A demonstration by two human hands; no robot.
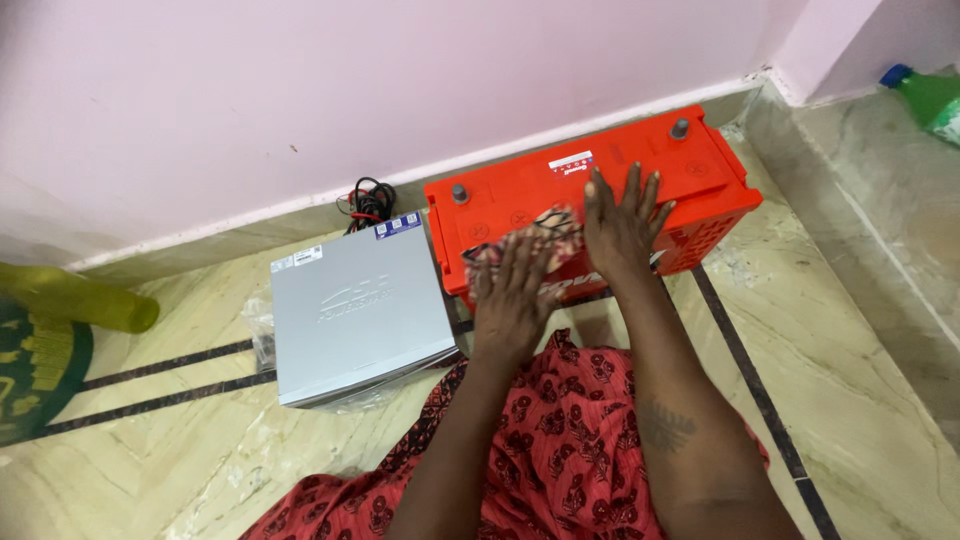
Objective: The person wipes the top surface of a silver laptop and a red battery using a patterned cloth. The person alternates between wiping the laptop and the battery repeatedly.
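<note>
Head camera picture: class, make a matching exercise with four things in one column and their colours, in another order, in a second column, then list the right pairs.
Things:
1. battery
2. box-shaped unit
3. bottle cap
4. wall

Colours:
A. blue
B. pink
C. orange-red
D. silver-grey

Pairs: 1-C, 2-D, 3-A, 4-B.

The left hand presses a patterned cloth on the battery; the right hand lies flat on its top.

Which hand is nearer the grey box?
Left. The left hand presses a cloth just right of the grey box; the right hand lies farther right.
</note>
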